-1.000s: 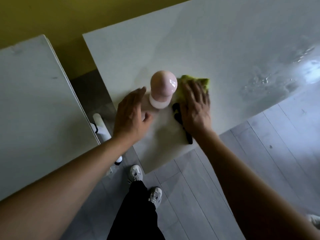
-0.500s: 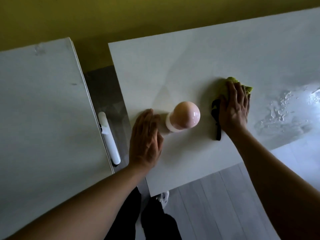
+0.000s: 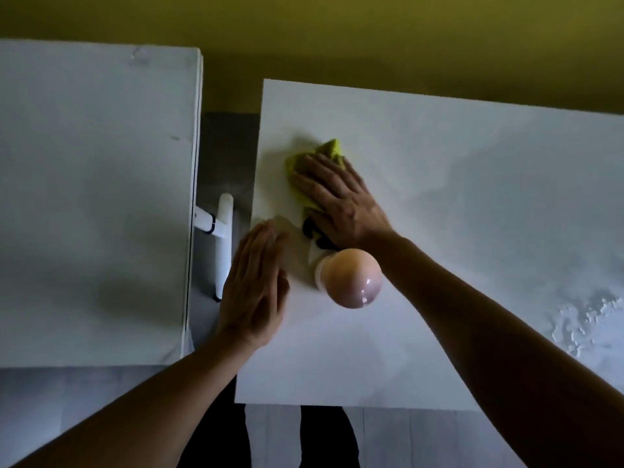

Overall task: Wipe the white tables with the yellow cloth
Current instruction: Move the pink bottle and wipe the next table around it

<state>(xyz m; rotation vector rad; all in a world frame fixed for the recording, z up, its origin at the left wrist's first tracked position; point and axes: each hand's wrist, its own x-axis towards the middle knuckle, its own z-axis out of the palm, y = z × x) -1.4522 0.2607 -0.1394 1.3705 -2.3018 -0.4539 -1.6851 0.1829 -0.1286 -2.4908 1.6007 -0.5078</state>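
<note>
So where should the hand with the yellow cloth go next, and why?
Probably sweep right. The right hand presses the yellow cloth flat near the left edge of the white table, while wet patches still glisten at the far right. The pink lamp sits close by, so pass behind it.

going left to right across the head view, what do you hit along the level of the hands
left white table → white handle in the gap → left hand, flat at the right table's edge → pink bottle → wet patch on the right white table
</note>
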